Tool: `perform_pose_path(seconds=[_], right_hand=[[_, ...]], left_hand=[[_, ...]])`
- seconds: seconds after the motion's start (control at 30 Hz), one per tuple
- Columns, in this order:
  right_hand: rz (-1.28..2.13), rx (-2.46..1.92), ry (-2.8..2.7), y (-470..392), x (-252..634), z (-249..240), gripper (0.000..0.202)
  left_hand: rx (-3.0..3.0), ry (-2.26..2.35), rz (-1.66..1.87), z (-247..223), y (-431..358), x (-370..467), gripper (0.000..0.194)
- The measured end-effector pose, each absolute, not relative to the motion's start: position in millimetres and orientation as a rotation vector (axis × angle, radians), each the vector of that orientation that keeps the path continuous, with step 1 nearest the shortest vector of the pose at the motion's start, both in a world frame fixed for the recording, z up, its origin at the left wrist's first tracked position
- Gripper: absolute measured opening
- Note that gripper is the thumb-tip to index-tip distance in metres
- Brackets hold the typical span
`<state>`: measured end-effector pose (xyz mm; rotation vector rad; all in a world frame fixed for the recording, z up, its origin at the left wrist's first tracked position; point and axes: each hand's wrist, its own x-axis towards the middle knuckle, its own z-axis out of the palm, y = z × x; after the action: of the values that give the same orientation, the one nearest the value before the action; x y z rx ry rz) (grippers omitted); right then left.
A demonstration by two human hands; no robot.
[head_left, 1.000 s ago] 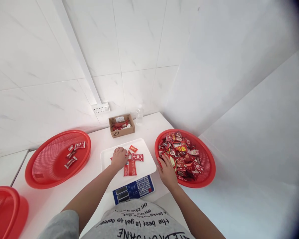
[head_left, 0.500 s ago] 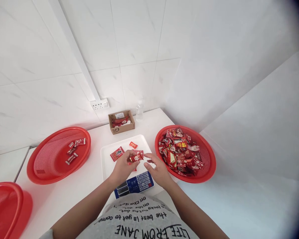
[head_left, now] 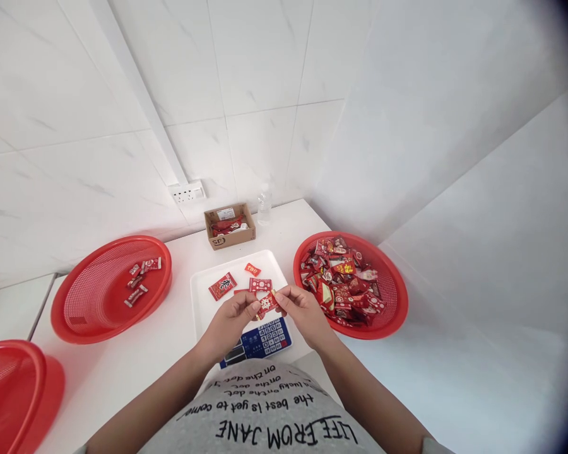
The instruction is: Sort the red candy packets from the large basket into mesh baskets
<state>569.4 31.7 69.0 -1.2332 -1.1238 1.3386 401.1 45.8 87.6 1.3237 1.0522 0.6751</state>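
Far L of the tray, near side, is a cut-off red tub, its R rim facing white tabletop. Farther back, also L of the tray, the wide L basket has a few small candies toward its R wall; a strip of tabletop separates its R rim from the tray. Behind the tray, w/ a narrow gap, sits a carton w/ red packs inside; a clear bottle stands just R of it. Over the tray's near part, L hand pinches one end of a red packet, R hand the other; fingers narrow on both. Flat packs lie on the tray beyond the hands. Blue keypad panel juts from the tray's near edge, close below the wrists. R of the tray, w/ a slim gap btwn rims, is the full R basket; R hand's outer edge is near its L rim.
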Motion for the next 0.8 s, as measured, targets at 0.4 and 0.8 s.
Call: perform_pose_path(seconds=[0.4,0.8], right_hand=[[1.294,-1.245,-1.129,30.9,569.0,70.0,0.027],[1.190,-1.244,-1.261,31.6,570.7,71.0,0.028]], left_hand=[[1.285,1.081,0.714,91.3,42.6,404.3,0.027],[1.339,1.087,0.755,89.6,42.0,403.6,0.032]])
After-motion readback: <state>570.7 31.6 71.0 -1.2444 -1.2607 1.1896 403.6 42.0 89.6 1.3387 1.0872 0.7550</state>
